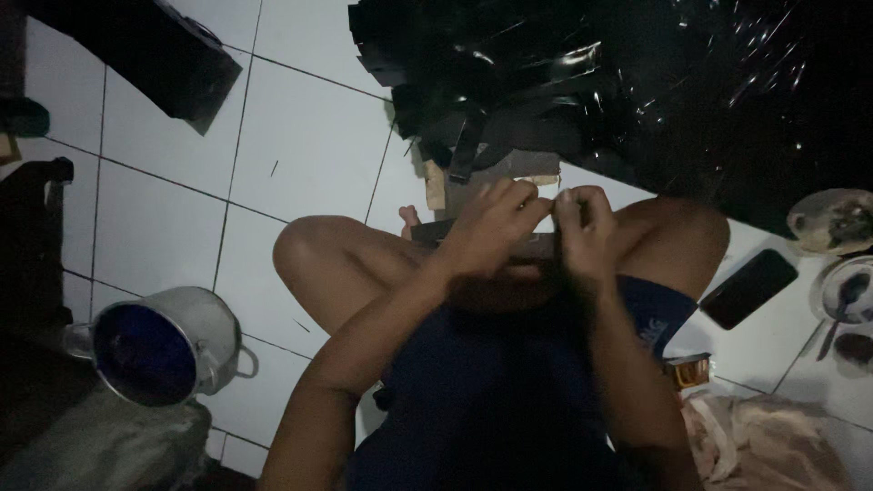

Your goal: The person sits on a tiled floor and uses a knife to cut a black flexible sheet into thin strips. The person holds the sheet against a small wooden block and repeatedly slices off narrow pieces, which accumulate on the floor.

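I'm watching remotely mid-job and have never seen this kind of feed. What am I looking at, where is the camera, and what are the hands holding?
There is one picture, taken by a camera worn on a person's head, looking down at their lap. No machine: the person sits cross-legged on a white tiled floor and works with bare hands. The left hand and right hand meet over a dark flat strip, fingers pinched at its top edge; the light is too dim to tell what it is. Ahead lies a pile of black straps and shiny sheet. To the left a metal pot lies tilted, and to the right a dark phone and some dishes.
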